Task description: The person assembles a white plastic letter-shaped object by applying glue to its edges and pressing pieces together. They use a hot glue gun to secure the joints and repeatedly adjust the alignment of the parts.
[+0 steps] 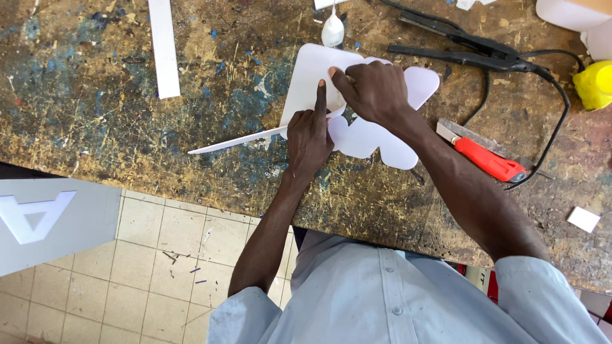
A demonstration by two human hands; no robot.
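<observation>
The flat white plastic cut-out shape (376,127) lies mid-bench, directly under both hands. The left hand (309,137) presses it, index finger extended; the right hand (373,92) — fingers curled — pinches the thin white edge strip (236,141) running leftward.

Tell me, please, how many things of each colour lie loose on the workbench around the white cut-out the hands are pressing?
White: 3, a long flat strip, a glue bottle, a small square offcut
Red: 1, a utility knife
Black: 1, a corded clamp-like tool
Yellow: 1, a container at the right edge
Total: 6
</observation>
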